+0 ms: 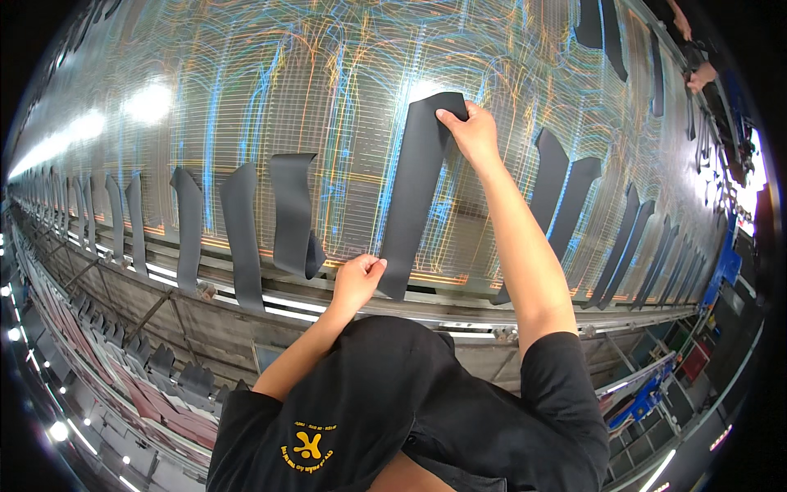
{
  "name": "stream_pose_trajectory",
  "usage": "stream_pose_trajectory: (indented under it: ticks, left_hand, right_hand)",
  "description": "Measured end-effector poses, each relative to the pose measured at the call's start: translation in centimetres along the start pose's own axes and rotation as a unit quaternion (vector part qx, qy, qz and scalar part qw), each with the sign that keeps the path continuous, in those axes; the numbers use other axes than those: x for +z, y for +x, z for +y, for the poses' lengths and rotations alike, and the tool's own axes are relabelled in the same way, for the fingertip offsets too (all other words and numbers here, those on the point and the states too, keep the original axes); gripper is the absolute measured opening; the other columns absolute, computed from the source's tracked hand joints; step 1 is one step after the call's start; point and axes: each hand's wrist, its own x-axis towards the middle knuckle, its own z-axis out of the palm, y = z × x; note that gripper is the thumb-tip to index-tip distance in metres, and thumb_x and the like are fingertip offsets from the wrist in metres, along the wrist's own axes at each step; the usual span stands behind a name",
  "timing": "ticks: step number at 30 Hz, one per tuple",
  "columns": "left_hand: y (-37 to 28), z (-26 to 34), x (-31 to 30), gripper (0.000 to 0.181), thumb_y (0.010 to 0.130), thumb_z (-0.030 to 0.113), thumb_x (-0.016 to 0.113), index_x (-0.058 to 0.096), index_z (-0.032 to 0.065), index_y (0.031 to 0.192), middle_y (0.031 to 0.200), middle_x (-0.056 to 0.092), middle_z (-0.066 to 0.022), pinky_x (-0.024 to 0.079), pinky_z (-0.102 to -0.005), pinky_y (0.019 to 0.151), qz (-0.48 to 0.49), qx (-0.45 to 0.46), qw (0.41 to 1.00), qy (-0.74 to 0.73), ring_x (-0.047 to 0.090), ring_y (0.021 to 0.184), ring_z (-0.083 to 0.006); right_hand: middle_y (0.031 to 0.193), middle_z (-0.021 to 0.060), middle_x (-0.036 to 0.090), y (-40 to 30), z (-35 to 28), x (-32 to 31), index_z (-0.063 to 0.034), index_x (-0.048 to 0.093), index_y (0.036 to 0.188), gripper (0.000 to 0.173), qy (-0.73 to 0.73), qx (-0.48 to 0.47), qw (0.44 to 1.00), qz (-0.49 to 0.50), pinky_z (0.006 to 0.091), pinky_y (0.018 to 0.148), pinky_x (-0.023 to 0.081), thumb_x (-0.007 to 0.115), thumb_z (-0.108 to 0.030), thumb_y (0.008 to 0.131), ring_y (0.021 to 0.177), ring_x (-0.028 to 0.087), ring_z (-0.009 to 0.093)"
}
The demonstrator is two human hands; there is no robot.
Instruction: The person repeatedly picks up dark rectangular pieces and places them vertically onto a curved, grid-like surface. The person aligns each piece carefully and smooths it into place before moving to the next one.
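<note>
A long dark grey fabric strip (415, 184) lies across the glossy table surface (369, 92), which is marked with many coloured lines. My right hand (476, 132) pinches its far end between thumb and fingers, and that end is slightly lifted. At the near end, my left hand (359, 283) has its thumb and fingers closed at the strip's left edge, near the table's edge. Left of it lies another grey fabric strip (292, 209) with its near end curled over. Two grey pieces (549, 178) (575, 203) rest to the right, partly behind my right forearm.
More grey strips (240, 234) lie in a long row along the near edge, some overhanging it. Metal rails (467, 326) run below that edge. Further pieces (612, 43) lie at the far right, where another person's hands (701, 77) show. Racks with stacked panels (154, 406) stand at lower left.
</note>
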Motion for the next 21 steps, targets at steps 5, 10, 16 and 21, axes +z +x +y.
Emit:
stream_pose_trajectory:
  ticks: [5, 10, 16, 21]
  left_hand:
    - [0.19, 0.4, -0.18, 0.032, 0.097, 0.03, 0.071, 0.074, -0.0018, 0.091, 0.071, 0.072, -0.0069, 0.05, -0.0294, 0.062, 0.005, -0.002, 1.0, 0.028, 0.064, 0.063, -0.0112]
    - [0.4, 0.63, -0.67, 0.034, 0.097, 0.031, 0.071, 0.073, -0.0004, 0.083, 0.066, 0.07, -0.0062, 0.05, -0.0302, 0.061, -0.017, -0.009, 0.996, 0.092, 0.065, 0.059, -0.0129]
    - [0.56, -0.16, -0.52, 0.037, 0.097, 0.034, 0.07, 0.073, 0.0007, 0.08, 0.065, 0.07, -0.007, 0.05, -0.0316, 0.059, -0.007, -0.005, 0.997, 0.077, 0.065, 0.058, -0.0133]
    - [0.6, -0.03, -0.65, 0.039, 0.097, 0.036, 0.069, 0.072, 0.0012, 0.078, 0.064, 0.069, -0.0068, 0.05, -0.0317, 0.059, -0.011, 0.007, 0.995, 0.097, 0.064, 0.057, -0.0128]
  right_hand:
    - [0.098, 0.0149, 0.078, -0.12, -0.13, 0.07, -0.001, 0.075, 0.11, 0.038, -0.032, -0.007, 0.999, 0.013, 0.0383, 0.082, 0.057, 0.078, -0.031, 0.088, 0.09, 0.075, 0.026]
    - [0.097, 0.0149, 0.077, -0.21, -0.42, -0.03, -0.0018, 0.075, 0.11, 0.038, -0.059, -0.004, 0.998, 0.015, 0.0387, 0.081, 0.056, 0.078, -0.033, 0.087, 0.089, 0.075, 0.027]
    - [0.095, 0.0151, 0.077, -0.2, -0.44, 0.15, -0.0016, 0.075, 0.108, 0.038, -0.067, -0.002, 0.997, 0.024, 0.0389, 0.081, 0.057, 0.078, -0.033, 0.087, 0.088, 0.075, 0.027]
    - [0.095, 0.0152, 0.077, -0.31, -0.55, 0.08, -0.0011, 0.075, 0.106, 0.038, -0.074, -0.006, 0.997, 0.024, 0.0387, 0.08, 0.056, 0.079, -0.033, 0.086, 0.087, 0.075, 0.027]
